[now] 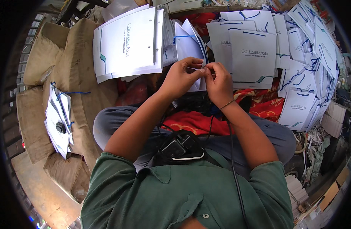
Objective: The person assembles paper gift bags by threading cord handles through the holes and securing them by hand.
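A white paper bag [190,50] stands partly opened in front of me, with a blue cord handle [184,36] across one panel. My left hand [183,78] is closed on the bag's near edge, thumb pointing right. Right beside it, my right hand [220,84] pinches at the same edge, and the fingertips of both hands meet there. What lies between the right fingertips is too small to make out. Left of the bag lies a thick stack of white paper bags [120,49] with punched holes along one side.
Finished-looking bags with blue cords [255,63] lie overlapping at the right, with a larger heap [297,110] farther right. A brown cushioned sofa [74,57] at the left holds a few bags [57,114] with a small black object. Red patterned cloth [190,122] lies beneath.
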`<control>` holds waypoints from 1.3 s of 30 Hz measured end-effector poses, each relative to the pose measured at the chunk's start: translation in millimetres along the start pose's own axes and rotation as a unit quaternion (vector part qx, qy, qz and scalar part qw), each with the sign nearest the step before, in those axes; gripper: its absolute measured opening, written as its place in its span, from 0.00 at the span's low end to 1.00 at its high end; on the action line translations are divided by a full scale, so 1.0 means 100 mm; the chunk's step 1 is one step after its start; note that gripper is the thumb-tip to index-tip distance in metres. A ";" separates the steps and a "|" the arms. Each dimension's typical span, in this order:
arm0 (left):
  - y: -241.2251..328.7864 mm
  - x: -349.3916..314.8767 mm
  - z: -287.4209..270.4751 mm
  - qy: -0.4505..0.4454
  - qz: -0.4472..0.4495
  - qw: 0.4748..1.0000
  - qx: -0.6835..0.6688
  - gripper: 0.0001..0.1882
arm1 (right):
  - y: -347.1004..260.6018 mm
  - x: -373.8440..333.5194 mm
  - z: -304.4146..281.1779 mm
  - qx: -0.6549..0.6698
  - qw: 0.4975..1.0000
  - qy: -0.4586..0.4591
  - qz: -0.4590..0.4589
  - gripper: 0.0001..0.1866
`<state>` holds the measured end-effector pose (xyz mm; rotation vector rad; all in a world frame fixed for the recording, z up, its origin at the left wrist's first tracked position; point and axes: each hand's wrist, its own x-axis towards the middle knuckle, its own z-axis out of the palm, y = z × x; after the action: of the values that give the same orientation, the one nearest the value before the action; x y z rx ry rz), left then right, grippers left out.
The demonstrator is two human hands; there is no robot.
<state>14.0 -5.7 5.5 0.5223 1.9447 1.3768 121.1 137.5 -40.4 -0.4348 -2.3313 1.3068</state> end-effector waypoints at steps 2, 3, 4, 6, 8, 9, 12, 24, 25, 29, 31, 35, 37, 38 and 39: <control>0.01 0.00 -0.02 -0.009 0.010 0.999 0.046 0.20 | -0.01 0.02 -0.02 0.000 1.000 0.002 -0.010 0.06; -0.06 0.03 -0.05 -0.005 0.009 0.999 0.032 0.20 | -0.02 0.03 -0.02 0.020 1.000 -0.001 -0.003 0.06; -0.11 0.05 -0.07 -0.002 0.008 1.000 0.019 0.21 | -0.04 0.04 -0.02 0.040 0.999 -0.004 0.004 0.05; -0.18 0.09 -0.10 0.005 0.007 1.000 -0.005 0.21 | -0.05 0.07 -0.04 0.049 0.999 -0.011 0.013 0.05; -0.21 0.11 -0.10 0.013 0.006 0.999 -0.030 0.22 | -0.06 0.09 -0.06 0.058 0.998 -0.017 0.022 0.06; -0.22 0.12 -0.10 0.012 -0.004 0.999 -0.050 0.22 | -0.06 0.09 -0.07 0.069 0.997 -0.024 0.041 0.06; -0.20 0.11 -0.09 0.009 -0.015 0.997 -0.075 0.23 | -0.05 0.08 -0.08 0.084 0.994 -0.029 0.060 0.06; -0.21 0.09 -0.07 0.004 -0.006 0.998 -0.057 0.25 | -0.08 0.08 -0.08 0.058 0.997 -0.044 0.027 0.06; -0.21 0.09 -0.07 0.005 -0.006 0.998 -0.056 0.25 | -0.10 0.08 -0.09 0.054 0.997 -0.045 0.024 0.06; -0.20 0.08 -0.05 0.003 0.001 0.999 -0.053 0.24 | -0.10 0.10 -0.11 0.033 0.998 -0.052 0.023 0.06; -0.19 0.08 -0.06 -0.006 0.003 0.999 -0.053 0.24 | -0.11 0.10 -0.11 0.036 0.998 -0.051 0.028 0.07; -0.11 0.05 -0.04 -0.005 -0.003 0.999 -0.044 0.24 | -0.11 0.11 -0.13 0.008 0.998 -0.053 0.015 0.06; -0.15 0.06 -0.05 -0.010 -0.009 0.994 -0.112 0.22 | -0.11 0.11 -0.13 0.001 0.999 -0.050 0.005 0.06; -0.15 0.06 -0.04 -0.010 -0.009 0.994 -0.112 0.22 | -0.11 0.11 -0.13 0.002 0.999 -0.050 0.005 0.06; -0.15 0.06 -0.03 -0.003 -0.008 0.995 -0.096 0.21 | -0.11 0.11 -0.13 -0.009 0.998 -0.056 -0.007 0.06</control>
<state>9.0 -8.8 -9.7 0.4160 1.7841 1.5311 117.5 146.6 -22.4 -0.3589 -2.4359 1.3357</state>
